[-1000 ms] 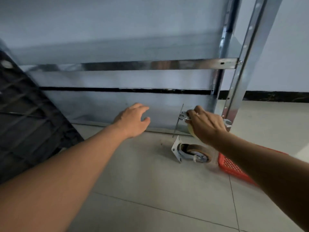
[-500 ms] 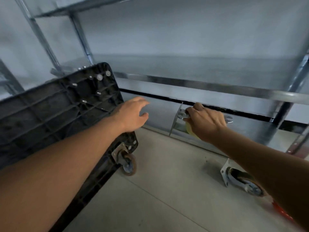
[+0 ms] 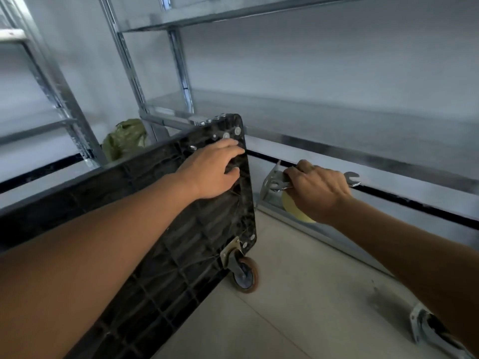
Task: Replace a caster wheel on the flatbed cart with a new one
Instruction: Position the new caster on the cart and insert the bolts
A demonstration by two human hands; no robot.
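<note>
Now the left hand (image 3: 216, 172) has reached the black ribbed plastic flatbed cart (image 3: 166, 229), tipped on edge, fingers spread on its underside; the right hand (image 3: 317, 190) grips a pale-yellow caster wheel (image 3: 294, 209) and steel wrench (image 3: 352, 178) just beside

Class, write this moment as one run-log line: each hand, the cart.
left hand: rests on cart underside | right hand: holds new caster and wrenches | cart: tipped on edge, one caster mounted

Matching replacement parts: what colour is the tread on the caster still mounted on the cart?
Brownish orange tread on the mounted caster, head view.
</note>
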